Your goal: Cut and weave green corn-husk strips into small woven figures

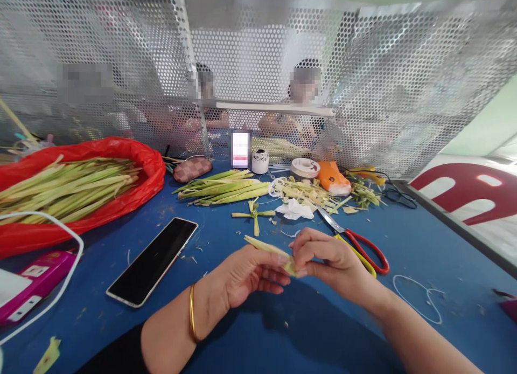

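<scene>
A pale green-yellow leaf strip (264, 246) is held between both hands above the blue table. My left hand (250, 271) pinches it between thumb and fingers, with one end sticking out toward the upper left. At the strip's right end, the fingertips of my right hand (329, 258) close on it; they hide part of that end. Beyond the hands lies a small cross-shaped piece of folded leaf (254, 214). Scissors (351, 239) with red and yellow handles rest just behind my right hand. A crumpled white tissue (295, 208) is near their tips.
A red plastic bag (155, 182) of long leaves stands at left, beside a black phone (153, 261) and a magenta power strip (36, 282). Leaf bundle (226, 188), thread spool (260, 161), tape roll (305, 168) and orange packet (332, 177) line the back, before a perforated metal screen (258, 56). People sit behind it.
</scene>
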`<state>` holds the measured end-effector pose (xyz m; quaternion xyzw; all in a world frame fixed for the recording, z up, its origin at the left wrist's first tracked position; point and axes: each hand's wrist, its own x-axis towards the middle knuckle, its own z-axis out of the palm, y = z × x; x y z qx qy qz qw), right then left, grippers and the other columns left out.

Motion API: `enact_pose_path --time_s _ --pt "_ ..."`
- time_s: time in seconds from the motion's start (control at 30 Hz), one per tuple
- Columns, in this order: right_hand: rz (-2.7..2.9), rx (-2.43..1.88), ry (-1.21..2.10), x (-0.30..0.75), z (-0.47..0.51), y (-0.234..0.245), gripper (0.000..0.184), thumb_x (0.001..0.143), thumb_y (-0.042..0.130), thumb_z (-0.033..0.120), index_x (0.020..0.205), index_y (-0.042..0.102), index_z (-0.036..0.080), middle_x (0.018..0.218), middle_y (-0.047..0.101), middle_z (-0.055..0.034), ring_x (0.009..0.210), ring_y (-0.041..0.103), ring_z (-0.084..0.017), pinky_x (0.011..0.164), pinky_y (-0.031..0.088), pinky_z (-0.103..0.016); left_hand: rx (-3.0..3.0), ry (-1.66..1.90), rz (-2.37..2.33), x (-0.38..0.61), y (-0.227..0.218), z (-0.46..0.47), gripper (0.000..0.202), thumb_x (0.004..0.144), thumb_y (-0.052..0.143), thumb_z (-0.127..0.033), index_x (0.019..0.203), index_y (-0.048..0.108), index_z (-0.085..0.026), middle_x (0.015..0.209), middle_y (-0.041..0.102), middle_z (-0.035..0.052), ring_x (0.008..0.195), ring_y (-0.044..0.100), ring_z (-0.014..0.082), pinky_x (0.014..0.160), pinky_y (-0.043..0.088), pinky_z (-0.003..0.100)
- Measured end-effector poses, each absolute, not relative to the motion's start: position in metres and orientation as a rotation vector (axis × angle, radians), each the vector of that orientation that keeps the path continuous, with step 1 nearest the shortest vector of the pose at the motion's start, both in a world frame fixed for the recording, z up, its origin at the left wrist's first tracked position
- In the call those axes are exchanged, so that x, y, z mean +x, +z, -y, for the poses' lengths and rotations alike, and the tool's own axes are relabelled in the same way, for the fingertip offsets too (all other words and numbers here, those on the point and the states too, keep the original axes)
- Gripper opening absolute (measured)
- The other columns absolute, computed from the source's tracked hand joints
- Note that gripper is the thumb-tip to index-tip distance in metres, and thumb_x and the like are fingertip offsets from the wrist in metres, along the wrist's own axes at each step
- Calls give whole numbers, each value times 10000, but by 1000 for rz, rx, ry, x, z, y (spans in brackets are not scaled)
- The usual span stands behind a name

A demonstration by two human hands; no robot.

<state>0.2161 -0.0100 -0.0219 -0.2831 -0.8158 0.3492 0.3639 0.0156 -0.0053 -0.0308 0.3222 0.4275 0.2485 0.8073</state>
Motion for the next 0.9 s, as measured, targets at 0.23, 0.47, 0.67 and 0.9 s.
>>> enact_pose_path --time_s 0.23,0.47,0.67,0.9 --pt "2103 -924 830 228 3 -13 168 890 605 306 767 639 196 818 604 -15 787 592 -141 744 483 -270 760 849 -1104 24 -35 5 166 621 767 -244 737 753 -125 666 721 65 600 646 124 610 489 216" --pt "2121 -2393 100 286 -18 -29 317 774 543 118 1088 567 80 1027 631 -218 884 645 -296 705 437 -357 703 1127 -1234 30 -36 -2 182 644 775 -259 767 762 -127 757 747 87 697 681 155 620 504 222" --pt "2073 -2367 208 290 -26 -44 494 680 587 89 1173 560 69 1023 645 -249 925 654 -346 722 442 -367 605 1257 -1229 44 -32 -8 210 610 802 -245 774 753 -123 814 746 91 695 669 154 571 502 226" --pt "1763 -2111 523 304 -26 -25 247 744 549 248 974 626 195 779 701 -82 821 682 -280 676 477 -330 406 1383 -1164 72 -18 -30 142 614 801 -166 717 723 -106 723 722 82 593 648 135 508 472 215"
